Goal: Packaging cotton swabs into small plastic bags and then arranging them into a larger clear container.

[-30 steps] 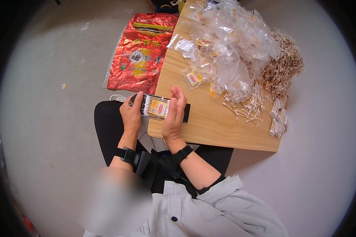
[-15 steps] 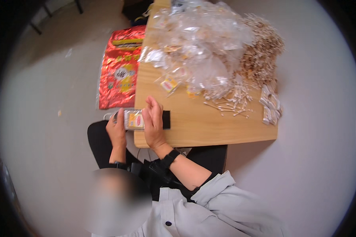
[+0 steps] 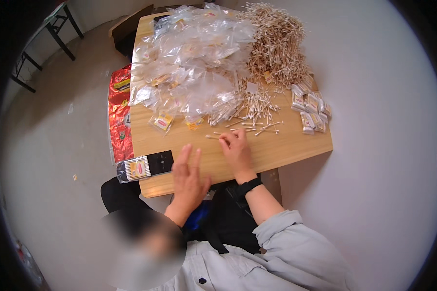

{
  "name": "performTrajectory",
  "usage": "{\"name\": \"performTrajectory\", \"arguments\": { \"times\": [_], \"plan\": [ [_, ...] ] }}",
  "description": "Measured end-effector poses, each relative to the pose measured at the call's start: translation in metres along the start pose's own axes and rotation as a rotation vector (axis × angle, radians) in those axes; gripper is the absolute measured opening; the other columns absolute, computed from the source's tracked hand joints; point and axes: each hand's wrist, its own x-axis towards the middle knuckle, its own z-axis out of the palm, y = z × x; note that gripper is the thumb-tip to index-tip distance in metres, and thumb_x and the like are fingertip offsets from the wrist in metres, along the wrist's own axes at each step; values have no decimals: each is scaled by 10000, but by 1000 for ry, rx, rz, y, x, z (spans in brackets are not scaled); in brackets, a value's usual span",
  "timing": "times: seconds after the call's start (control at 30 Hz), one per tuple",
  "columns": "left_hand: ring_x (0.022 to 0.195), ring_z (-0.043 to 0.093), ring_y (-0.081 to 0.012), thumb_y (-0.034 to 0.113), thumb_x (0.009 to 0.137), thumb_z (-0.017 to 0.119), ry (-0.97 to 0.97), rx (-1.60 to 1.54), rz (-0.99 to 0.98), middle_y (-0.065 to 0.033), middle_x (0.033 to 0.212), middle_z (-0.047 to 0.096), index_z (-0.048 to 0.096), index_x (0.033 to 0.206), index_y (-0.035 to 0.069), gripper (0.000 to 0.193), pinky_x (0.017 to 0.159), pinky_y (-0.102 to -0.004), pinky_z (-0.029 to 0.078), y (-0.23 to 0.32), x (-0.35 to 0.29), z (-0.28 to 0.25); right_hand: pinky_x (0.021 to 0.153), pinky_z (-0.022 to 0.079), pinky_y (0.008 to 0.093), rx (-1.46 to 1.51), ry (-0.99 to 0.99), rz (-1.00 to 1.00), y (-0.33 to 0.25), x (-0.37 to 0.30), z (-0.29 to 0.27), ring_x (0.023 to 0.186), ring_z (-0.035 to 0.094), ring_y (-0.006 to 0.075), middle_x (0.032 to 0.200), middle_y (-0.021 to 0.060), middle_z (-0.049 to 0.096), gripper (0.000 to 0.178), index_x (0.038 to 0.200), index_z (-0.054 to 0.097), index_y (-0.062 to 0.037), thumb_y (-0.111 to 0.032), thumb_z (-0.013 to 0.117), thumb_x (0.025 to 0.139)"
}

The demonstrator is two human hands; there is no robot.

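My right hand (image 3: pixel 239 153) is at the table's near side, with thumb and fingertips pinched on a thin cotton swab (image 3: pixel 212 137). To its left, my left hand (image 3: pixel 187 177) hovers over the table edge, fingers stretched apart and holding nothing. Beyond my right hand lie loose cotton swabs (image 3: pixel 262 109), scattered in front of a large heap. A clear bag of cotton swabs (image 3: pixel 137 169) with a yellow and red label rests at the near left corner, partly over a flat black tray or plate (image 3: pixel 160 162).
Crumpled clear plastic bags (image 3: pixel 194 58) cover the table's far left. Behind them to the right rises a tall swab heap (image 3: pixel 277 43). Filled small packs (image 3: pixel 310 109) are stacked by the right edge. A red foil sack (image 3: pixel 120 116) hangs along the left side of the wooden table (image 3: pixel 286 153).
Both hands have left the bag of swabs, which now lies at the table's left corner. My right hand has moved right to the loose swabs and pinches there; my left has opened.
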Motion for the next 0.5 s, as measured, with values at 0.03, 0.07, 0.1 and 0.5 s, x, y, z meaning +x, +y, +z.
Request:
{"name": "performTrajectory", "arguments": {
  "times": [0.03, 0.07, 0.1, 0.5],
  "plan": [
    [1396, 302, -378, 114, 793, 712, -90, 64, 7, -223, 1491, 317, 379, 1421, -1, 720, 1148, -474, 240, 5, 1, 14, 711, 524, 404, 8, -40, 22, -3, -6, 2, 821, 620, 291, 1001, 92, 533, 147, 954, 673, -124, -132, 728, 819],
    [1443, 246, -377, 169, 810, 715, -180, 125, 17, -221, 1545, 259, 330, 1467, -6, 781, 1169, -481, 205, 8, 3, 25, 695, 531, 389, -56, -40, -66, -1, -12, 2, 801, 626, 269, 1007, 91, 530, 173, 994, 671, -124, -129, 716, 827],
    [1443, 246, -377, 169, 810, 715, -182, 129, 21, -221, 1545, 259, 330, 1467, -6, 781, 1169, -481, 205, 6, 2, 37, 695, 531, 389, -52, -37, -65, -1, -17, 0, 801, 626, 269, 1007, 91, 530, 173, 994, 671, -124, -129, 716, 827],
    [1495, 153, -306, 458, 860, 631, -378, 373, 74, -187, 1593, 203, 300, 1495, 5, 847, 1196, -501, 108, 10, -4, 56, 706, 517, 421, 98, -247, -115, 16, -3, -33, 801, 626, 299, 989, 124, 570, 133, 966, 662, -98, -120, 682, 836]
  ]
}}
